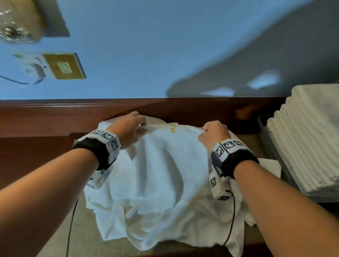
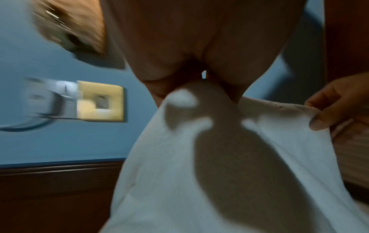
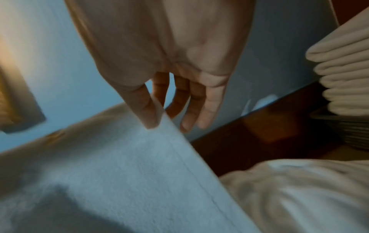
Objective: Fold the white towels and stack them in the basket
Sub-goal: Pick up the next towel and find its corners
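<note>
White towel [image 1: 161, 159] at frame centre, lifted by its top edge over a loose towel pile [image 1: 175, 223]. Left hand [image 1: 130, 128] and right hand [image 1: 214, 133] each pinch a corner. Folded stack [image 1: 320, 140] fills the basket [image 1: 268, 138] at right. One slipping pinch would skew the fold.

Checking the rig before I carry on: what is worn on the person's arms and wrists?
Both forearms are bare, no sleeves. The left wrist carries a black band with a white block of black-and-white square markers; the right wrist has the same. A small white camera unit hangs under each wrist, and a thin black cable trails from each. No gloves or rings show.
</note>
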A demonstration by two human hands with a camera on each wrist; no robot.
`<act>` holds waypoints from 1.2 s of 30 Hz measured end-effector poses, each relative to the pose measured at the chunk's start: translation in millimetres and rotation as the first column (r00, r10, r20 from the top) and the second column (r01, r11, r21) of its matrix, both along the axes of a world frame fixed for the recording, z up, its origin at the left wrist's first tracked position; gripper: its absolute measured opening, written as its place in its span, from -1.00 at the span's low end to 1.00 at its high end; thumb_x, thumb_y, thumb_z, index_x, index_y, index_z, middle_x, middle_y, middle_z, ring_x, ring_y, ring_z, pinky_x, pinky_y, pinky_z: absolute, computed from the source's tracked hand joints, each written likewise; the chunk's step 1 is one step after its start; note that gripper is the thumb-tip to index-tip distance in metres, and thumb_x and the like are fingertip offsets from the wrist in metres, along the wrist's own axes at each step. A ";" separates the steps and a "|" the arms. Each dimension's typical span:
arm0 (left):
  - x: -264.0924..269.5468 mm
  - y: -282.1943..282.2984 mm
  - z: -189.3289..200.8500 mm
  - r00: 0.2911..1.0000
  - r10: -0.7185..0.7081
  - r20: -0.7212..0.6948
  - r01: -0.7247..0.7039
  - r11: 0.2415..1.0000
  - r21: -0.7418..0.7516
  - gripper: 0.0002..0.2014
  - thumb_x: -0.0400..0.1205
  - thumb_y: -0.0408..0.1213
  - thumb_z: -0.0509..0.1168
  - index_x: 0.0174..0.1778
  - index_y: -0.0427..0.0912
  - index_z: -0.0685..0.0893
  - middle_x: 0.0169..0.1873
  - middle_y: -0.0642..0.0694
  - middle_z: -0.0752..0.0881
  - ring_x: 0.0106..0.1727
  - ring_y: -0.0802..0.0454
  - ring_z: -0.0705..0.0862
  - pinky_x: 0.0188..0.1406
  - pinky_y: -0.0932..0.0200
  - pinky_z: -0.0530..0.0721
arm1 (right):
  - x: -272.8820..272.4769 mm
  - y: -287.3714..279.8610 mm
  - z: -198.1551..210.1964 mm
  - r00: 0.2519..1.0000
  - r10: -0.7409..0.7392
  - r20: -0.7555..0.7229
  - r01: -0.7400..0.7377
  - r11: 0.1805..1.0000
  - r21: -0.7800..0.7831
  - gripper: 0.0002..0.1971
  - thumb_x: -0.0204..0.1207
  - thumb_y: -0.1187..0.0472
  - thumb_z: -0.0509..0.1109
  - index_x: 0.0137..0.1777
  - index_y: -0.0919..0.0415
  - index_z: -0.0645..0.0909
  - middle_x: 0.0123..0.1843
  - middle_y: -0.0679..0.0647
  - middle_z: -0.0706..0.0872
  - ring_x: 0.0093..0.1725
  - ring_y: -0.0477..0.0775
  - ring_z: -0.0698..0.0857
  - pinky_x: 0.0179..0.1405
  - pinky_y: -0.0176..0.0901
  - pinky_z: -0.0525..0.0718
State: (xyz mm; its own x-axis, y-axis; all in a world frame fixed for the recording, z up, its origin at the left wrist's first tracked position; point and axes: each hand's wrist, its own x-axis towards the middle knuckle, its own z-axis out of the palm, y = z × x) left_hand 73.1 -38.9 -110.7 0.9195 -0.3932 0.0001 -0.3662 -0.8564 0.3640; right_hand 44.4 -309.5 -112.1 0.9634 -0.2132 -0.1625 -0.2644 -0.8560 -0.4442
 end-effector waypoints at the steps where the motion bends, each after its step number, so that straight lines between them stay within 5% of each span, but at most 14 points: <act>1: -5.1 19.6 11.1 0.999 0.042 0.017 -0.041 0.999 -0.030 -0.89 0.71 -0.21 0.32 0.04 -0.17 0.66 -0.03 -0.06 0.54 -0.06 -0.13 0.58 -0.10 0.07 0.43 | 1.1 16.0 15.0 0.999 0.007 0.032 -0.007 1.000 0.026 -0.86 0.41 0.34 0.34 -0.34 0.17 0.62 -0.24 0.13 0.71 -0.10 0.24 0.66 -0.22 -0.15 0.52; 5: -33.7 116.6 57.4 0.969 0.233 0.082 -0.216 0.961 -0.170 -0.90 0.70 -0.28 0.34 0.01 -0.24 0.67 -0.08 -0.16 0.61 -0.04 -0.22 0.62 -0.11 0.07 0.43 | -2.7 100.4 75.6 0.973 0.103 0.205 -0.143 0.970 0.196 -0.87 0.46 0.16 0.54 -0.18 0.07 0.61 -0.23 0.06 0.69 -0.20 0.10 0.65 -0.25 -0.15 0.56; 9: -77.9 224.2 97.2 0.897 0.425 0.118 -0.362 0.862 -0.354 -0.89 0.71 -0.25 0.33 -0.08 -0.21 0.60 -0.11 -0.22 0.62 -0.07 -0.18 0.57 -0.13 0.05 0.40 | -14.1 214.3 144.1 0.869 0.214 0.446 -0.369 0.881 0.297 -0.79 0.50 0.33 0.48 -0.20 0.06 0.53 -0.19 0.07 0.66 -0.18 -0.05 0.64 -0.24 -0.25 0.50; 11: -101.8 271.6 111.1 0.885 0.456 0.094 -0.377 0.821 -0.428 -0.84 0.69 -0.25 0.37 -0.15 -0.21 0.59 -0.25 -0.18 0.62 -0.17 -0.18 0.61 -0.26 0.03 0.42 | -26.7 271.7 182.0 0.799 0.251 0.546 -0.470 0.827 0.308 -0.79 0.53 0.41 0.42 -0.11 0.08 0.54 -0.30 0.01 0.59 -0.41 -0.32 0.54 -0.41 -0.44 0.41; 14: -135.8 321.1 124.3 0.923 0.382 -0.030 -0.341 0.783 -0.520 -0.77 0.63 -0.19 0.48 -0.14 -0.29 0.65 -0.36 -0.20 0.61 -0.50 0.09 0.58 -0.51 0.18 0.54 | -55.2 344.2 229.3 0.667 0.430 0.609 -0.638 0.751 0.169 -0.80 0.63 0.39 0.32 0.09 0.08 0.65 -0.23 -0.21 0.58 -0.31 -0.36 0.51 -0.38 -0.64 0.37; 16: -150.1 343.2 132.8 0.930 0.359 -0.079 -0.332 0.726 -0.603 -0.88 0.64 -0.27 0.47 -0.03 -0.23 0.70 -0.29 -0.21 0.59 -0.62 0.23 0.52 -0.61 0.31 0.52 | -73.9 382.2 248.7 0.571 0.615 0.544 -0.729 0.685 -0.010 -0.77 0.66 0.40 0.28 0.20 0.24 0.71 -0.01 -0.04 0.73 0.00 -0.13 0.67 -0.18 -0.67 0.38; 18: -156.7 357.7 144.0 0.941 0.336 -0.036 -0.273 0.695 -0.665 -0.77 0.63 -0.27 0.49 0.19 -0.02 0.70 -0.14 -0.12 0.64 -0.50 0.16 0.59 -0.53 0.36 0.54 | -90.6 412.1 254.8 0.499 0.755 0.425 -0.776 0.608 -0.168 -0.74 0.65 0.42 0.25 0.20 0.30 0.74 0.16 0.07 0.76 0.20 0.00 0.67 0.00 -0.52 0.44; 21: -161.4 366.2 158.6 0.982 0.185 0.038 -0.112 0.734 -0.669 -0.52 0.50 -0.15 0.53 0.33 0.25 0.64 0.13 -0.03 0.71 -0.38 0.00 0.56 -0.32 0.28 0.61 | -112.8 438.2 252.4 0.462 0.816 0.347 -0.793 0.555 -0.249 -0.74 0.62 0.36 0.28 0.10 0.19 0.80 0.09 0.02 0.81 0.09 -0.04 0.70 0.09 -0.24 0.57; 23: -164.1 359.7 161.5 0.997 0.032 0.066 0.019 0.750 -0.662 -0.55 0.50 -0.21 0.56 0.32 -0.03 0.73 0.20 -0.05 0.75 -0.21 0.07 0.70 -0.10 0.25 0.68 | -121.7 443.4 251.2 0.467 0.818 0.337 -0.788 0.557 -0.260 -0.78 0.60 0.32 0.31 0.06 0.21 0.80 -0.08 -0.03 0.79 -0.05 -0.03 0.69 -0.07 -0.23 0.59; 25: -162.1 350.4 160.1 0.997 -0.022 0.069 0.061 0.770 -0.635 -0.70 0.50 -0.27 0.57 0.11 -0.29 0.81 0.12 -0.07 0.80 0.06 0.11 0.75 0.14 0.16 0.68 | -128.0 441.8 251.3 0.482 0.814 0.325 -0.778 0.568 -0.268 -0.80 0.56 0.33 0.32 0.00 0.24 0.79 -0.24 -0.15 0.68 -0.22 -0.13 0.62 -0.28 -0.44 0.45; 27: -160.5 343.1 159.3 0.999 -0.046 0.016 0.046 0.762 -0.646 -0.89 0.54 -0.37 0.56 -0.10 -0.33 0.82 -0.10 -0.01 0.83 -0.02 0.18 0.76 0.11 0.24 0.66 | -131.9 434.0 250.5 0.519 0.791 0.324 -0.746 0.604 -0.280 -0.86 0.53 0.32 0.36 -0.05 0.25 0.75 -0.30 -0.18 0.61 -0.29 -0.20 0.57 -0.38 -0.50 0.37; 29: -161.6 339.1 163.6 0.999 -0.041 -0.010 0.023 0.727 -0.686 -0.95 0.53 -0.37 0.56 -0.23 -0.20 0.83 -0.22 0.01 0.83 -0.14 0.21 0.74 -0.01 0.34 0.63 | -132.9 420.2 246.3 0.573 0.761 0.305 -0.704 0.647 -0.293 -0.89 0.49 0.22 0.46 -0.08 0.26 0.69 -0.25 -0.03 0.62 -0.26 -0.06 0.57 -0.34 -0.27 0.41; 33: -159.5 340.7 179.4 0.999 -0.031 -0.011 0.011 0.635 -0.772 -0.74 0.49 -0.40 0.58 -0.14 -0.56 0.72 -0.22 -0.23 0.82 -0.19 0.13 0.73 -0.09 0.31 0.66 | -127.1 384.9 227.8 0.696 0.701 0.158 -0.616 0.695 -0.371 -0.73 0.46 0.07 0.55 -0.23 0.13 0.49 -0.29 -0.05 0.47 -0.26 0.04 0.47 -0.32 -0.08 0.33; 36: -158.1 351.2 191.7 1.000 0.006 0.015 0.009 0.576 -0.818 -0.55 0.43 -0.31 0.59 -0.10 -0.66 0.60 -0.19 -0.46 0.78 -0.15 -0.08 0.76 0.10 0.01 0.71 | -116.7 357.3 210.4 0.781 0.608 0.144 -0.537 0.771 -0.343 -0.79 0.49 0.01 0.49 -0.15 0.14 0.63 -0.18 0.06 0.64 -0.13 0.12 0.61 -0.22 -0.09 0.46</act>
